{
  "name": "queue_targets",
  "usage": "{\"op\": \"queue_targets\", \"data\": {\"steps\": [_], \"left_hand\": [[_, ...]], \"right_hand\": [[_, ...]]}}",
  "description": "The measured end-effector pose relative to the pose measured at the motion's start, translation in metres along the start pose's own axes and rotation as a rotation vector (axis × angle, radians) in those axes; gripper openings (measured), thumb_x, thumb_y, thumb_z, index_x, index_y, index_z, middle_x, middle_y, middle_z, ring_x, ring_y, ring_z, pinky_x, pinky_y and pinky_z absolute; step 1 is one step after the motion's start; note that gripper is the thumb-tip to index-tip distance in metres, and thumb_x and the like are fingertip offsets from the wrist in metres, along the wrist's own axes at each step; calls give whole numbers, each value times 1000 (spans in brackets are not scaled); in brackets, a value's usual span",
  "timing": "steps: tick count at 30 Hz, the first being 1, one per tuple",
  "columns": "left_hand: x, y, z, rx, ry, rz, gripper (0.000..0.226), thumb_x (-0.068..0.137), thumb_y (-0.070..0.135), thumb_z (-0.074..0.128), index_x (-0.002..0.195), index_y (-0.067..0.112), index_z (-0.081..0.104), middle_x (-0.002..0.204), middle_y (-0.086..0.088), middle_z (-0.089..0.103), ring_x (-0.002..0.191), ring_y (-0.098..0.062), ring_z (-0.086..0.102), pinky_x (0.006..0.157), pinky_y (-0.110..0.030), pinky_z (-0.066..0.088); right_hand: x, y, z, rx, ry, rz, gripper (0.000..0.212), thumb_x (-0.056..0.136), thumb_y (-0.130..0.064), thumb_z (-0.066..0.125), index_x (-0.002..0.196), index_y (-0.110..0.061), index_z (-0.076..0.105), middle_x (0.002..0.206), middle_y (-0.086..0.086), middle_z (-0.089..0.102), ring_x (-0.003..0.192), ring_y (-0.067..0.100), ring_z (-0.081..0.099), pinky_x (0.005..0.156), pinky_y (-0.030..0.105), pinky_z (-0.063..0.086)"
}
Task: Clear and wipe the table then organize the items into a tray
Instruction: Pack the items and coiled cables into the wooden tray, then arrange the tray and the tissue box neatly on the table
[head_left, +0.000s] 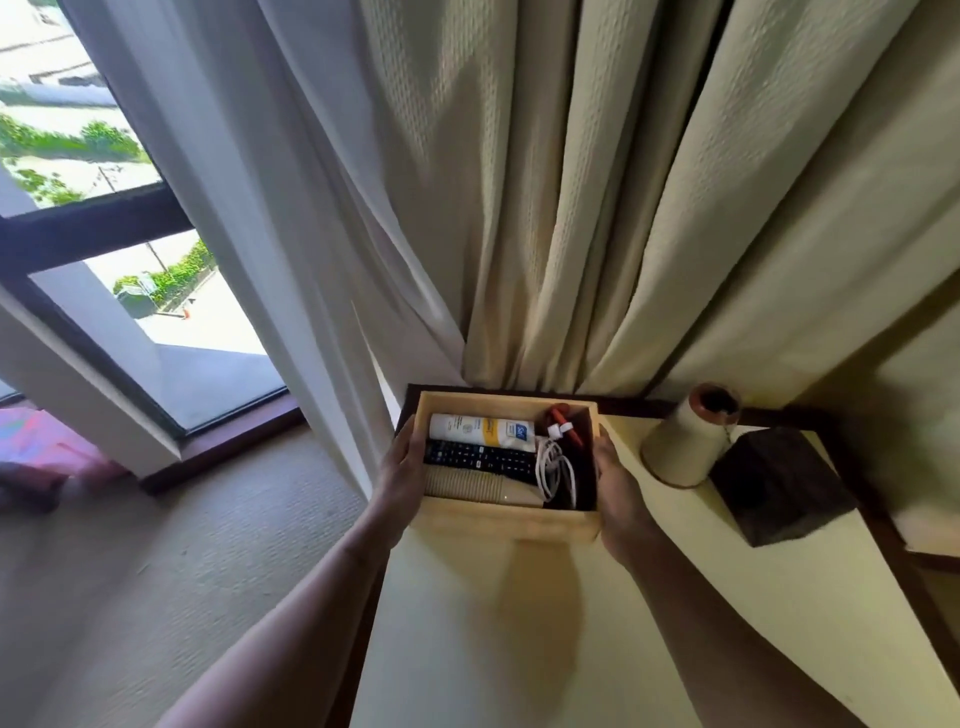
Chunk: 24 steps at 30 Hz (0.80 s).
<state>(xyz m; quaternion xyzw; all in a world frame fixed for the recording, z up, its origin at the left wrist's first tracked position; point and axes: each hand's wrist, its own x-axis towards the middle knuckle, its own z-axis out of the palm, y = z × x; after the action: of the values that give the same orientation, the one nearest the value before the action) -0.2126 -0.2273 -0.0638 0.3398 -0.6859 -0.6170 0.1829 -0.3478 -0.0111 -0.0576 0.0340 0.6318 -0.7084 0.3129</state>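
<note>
1. Head view: at the far left a window (78, 171) with dark frame bars is letting in daylight, and something pink (47, 452) is lying blurred on the carpet (171, 561) below it.
2. A white curtain (249, 218) is hanging down beside the window, and a heavier cream curtain (597, 197) is falling in folds right behind the table's far edge, crowding the back of the tray.
3. The left hand (397, 470) is gripping the tray's left wall, its fingers wrapping the outside and the thumb lying along the rim.
4. The tray (506, 519), a pale wooden box, is sitting at the far left corner of the cream table (493, 649), its left wall close to the table's edge.
5. Inside the tray a white tube (480, 430) is lying along the back, a black remote (478, 456) just in front of it, and a ribbed tan thing (462, 486) nearest the front wall.
6. A coiled white cable (558, 470) is filling the tray's right end, with a red thing (563, 423) behind it that I cannot identify.
7. The right hand (615, 486) is clasping the tray's right wall, its fingers curling around it.
8. Just right of that hand a cream vase (685, 441) with a brown mouth is standing near the tray.
9. A dark wooden block (779, 488) is sitting beside the vase, touching or nearly touching it.
</note>
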Motion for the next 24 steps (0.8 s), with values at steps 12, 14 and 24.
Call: {"op": "queue_targets", "data": {"steps": [12,14,24], "left_hand": [[29,-4,6,499,104,67,45,112,38,24,150,22,41,128,-12,61,114,-30,54,88,-40,40],[11,4,13,698,212,118,48,110,43,27,151,20,36,141,-15,49,127,-33,43,100,-48,38],[-149,-48,144,758,130,626,26,94,20,52,113,14,67,111,-5,52,99,-27,54,79,-45,51]], "right_hand": [[15,-17,16,-173,93,-65,40,108,-42,35,114,-24,70,105,0,77,98,19,73,73,30,54],[4,-16,6,-262,195,-187,32,107,-35,42,105,-19,70,105,1,75,100,19,70,76,29,52],[-63,-34,-147,-743,741,-551,23,92,-19,65,114,-13,68,121,13,58,113,30,50,81,30,43]]}}
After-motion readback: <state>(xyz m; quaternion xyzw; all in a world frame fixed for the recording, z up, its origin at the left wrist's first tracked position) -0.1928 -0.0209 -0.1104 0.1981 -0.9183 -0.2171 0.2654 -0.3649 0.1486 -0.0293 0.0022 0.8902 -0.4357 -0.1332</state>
